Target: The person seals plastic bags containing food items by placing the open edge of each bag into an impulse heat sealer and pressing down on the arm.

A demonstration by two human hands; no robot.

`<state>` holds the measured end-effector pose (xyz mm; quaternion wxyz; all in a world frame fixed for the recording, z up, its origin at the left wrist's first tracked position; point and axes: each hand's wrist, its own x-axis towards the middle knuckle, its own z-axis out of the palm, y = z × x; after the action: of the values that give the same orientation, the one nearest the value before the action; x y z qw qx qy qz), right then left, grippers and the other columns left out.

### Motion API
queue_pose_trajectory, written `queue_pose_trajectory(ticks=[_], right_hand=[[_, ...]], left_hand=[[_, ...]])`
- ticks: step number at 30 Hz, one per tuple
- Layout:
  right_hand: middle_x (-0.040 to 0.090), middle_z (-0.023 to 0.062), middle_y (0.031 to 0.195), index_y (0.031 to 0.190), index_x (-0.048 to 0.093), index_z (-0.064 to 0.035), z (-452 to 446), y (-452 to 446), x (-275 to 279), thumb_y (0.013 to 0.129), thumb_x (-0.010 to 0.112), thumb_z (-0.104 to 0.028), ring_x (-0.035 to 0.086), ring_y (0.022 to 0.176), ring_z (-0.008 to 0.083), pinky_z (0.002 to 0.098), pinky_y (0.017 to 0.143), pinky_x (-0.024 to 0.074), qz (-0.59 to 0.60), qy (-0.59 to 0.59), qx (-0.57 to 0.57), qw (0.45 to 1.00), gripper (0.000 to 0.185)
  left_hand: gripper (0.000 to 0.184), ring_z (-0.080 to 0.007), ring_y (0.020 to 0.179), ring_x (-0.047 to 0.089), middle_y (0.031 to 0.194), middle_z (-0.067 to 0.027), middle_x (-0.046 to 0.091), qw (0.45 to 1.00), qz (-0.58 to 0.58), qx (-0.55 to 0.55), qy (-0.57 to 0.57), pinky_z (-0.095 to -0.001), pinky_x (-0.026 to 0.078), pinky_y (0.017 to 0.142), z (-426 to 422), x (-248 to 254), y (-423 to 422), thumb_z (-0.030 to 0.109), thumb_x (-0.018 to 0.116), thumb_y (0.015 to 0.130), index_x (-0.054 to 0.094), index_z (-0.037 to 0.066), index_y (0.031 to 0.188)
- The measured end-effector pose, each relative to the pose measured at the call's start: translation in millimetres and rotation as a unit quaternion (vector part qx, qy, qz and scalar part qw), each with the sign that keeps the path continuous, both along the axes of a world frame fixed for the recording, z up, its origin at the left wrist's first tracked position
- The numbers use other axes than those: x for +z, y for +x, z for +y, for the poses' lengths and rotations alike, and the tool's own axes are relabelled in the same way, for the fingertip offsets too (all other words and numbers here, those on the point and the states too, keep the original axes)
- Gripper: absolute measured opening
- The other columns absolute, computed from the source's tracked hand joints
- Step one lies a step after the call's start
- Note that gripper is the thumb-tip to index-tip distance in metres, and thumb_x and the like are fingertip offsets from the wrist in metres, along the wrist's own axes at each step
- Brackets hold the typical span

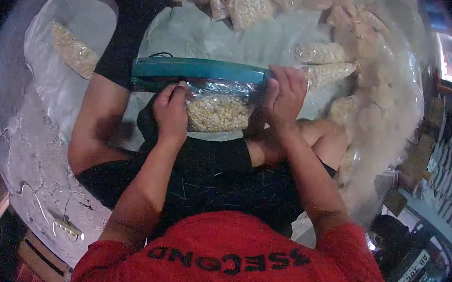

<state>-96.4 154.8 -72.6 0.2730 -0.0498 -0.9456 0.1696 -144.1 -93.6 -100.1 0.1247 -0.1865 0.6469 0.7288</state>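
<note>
A teal bar-shaped bag sealer (205,69) lies across in front of me, between my legs. Against its near side rests a clear plastic bag (219,113) filled with small pale yellow pieces, its upper edge running up to the sealer. My left hand (172,113) pinches the bag's upper left corner. At the sealer's right end, my right hand (287,95) is closed over the bar, with the thumb on the near side; part of its grip is hidden.
Several filled bags (250,4) lie along the far side of the pale sheet (203,35). Two more bags (326,63) are at the right, and another bag (74,50) lies beyond my left leg. A white cable (35,201) is on the floor at lower left.
</note>
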Motion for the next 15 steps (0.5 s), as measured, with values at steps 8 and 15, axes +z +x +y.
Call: queue_pose_trajectory(ticks=[8,15], right_hand=[[0.064,0.0144,0.105,0.112,0.068,-0.0084,4.2,1.1,-5.4,0.094,0.057,-0.026,0.056,0.108,0.0382,0.0495,0.101,0.0411,-0.02,-0.001,-0.002,1.0,0.028],[0.062,0.0152,0.104,0.107,0.067,-0.0072,1.0,0.8,-0.2,0.092,0.057,-0.026,0.056,0.105,0.038,0.0509,0.097,0.0417,-0.005,0.008,0.0,1.0,0.026]], left_hand=[[0.019,-0.0109,0.081,0.052,0.084,-0.0015,0.064,0.999,-0.041,0.002,0.018,-0.0275,0.041,0.078,1.7,11.0,-1.2,0.018,0.063,0.097,0.067,0.002,0.088],[0.02,-0.0124,0.082,0.054,0.088,-0.0029,0.065,0.999,-0.039,-0.029,-0.002,-0.029,0.042,0.076,-3.4,2.7,-0.4,0.017,0.06,0.097,0.068,0.0,0.092]])
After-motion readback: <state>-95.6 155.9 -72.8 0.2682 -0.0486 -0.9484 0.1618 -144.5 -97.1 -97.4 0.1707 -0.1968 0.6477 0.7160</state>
